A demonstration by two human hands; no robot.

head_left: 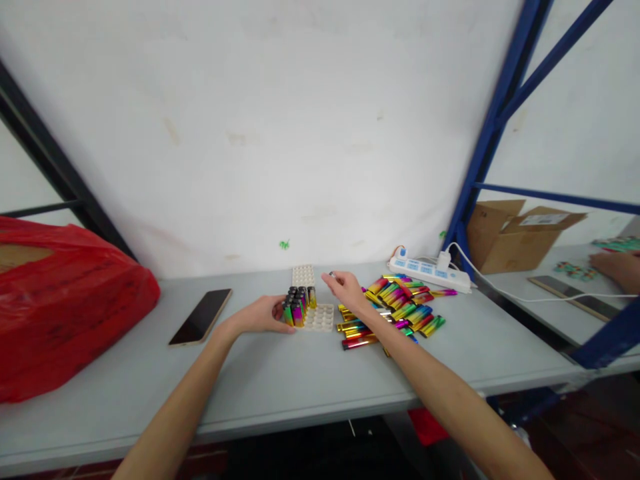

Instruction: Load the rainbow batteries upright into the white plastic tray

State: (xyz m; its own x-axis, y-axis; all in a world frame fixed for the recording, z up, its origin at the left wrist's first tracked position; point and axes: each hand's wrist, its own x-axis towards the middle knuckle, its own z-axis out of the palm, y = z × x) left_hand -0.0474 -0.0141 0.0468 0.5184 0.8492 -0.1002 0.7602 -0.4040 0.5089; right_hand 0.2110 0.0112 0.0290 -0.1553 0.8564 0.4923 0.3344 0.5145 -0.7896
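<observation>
Shiny rainbow-coloured lighters (299, 307) with dark tops stand upright in the left part of a pale tray with round pockets (321, 319). My left hand (265, 315) curls around the left end of this group, thumb in front and fingers behind. Just above and right of the tray, my right hand (344, 289) is closed in a pinch. A small metallic lighter end (332, 274) pokes out at its fingertips; the rest is hidden by the fingers. Beside the right forearm lies a loose pile of similar lighters (400, 303), partly covered by the arm.
Against the wall is another pocketed tray (303, 275). A phone (201, 317) and a red plastic bag (75, 307) lie left. Behind the pile sits a white power strip (429, 272) with cables. Beyond a blue post are a cardboard box (520, 240) and another person's hand (617, 267).
</observation>
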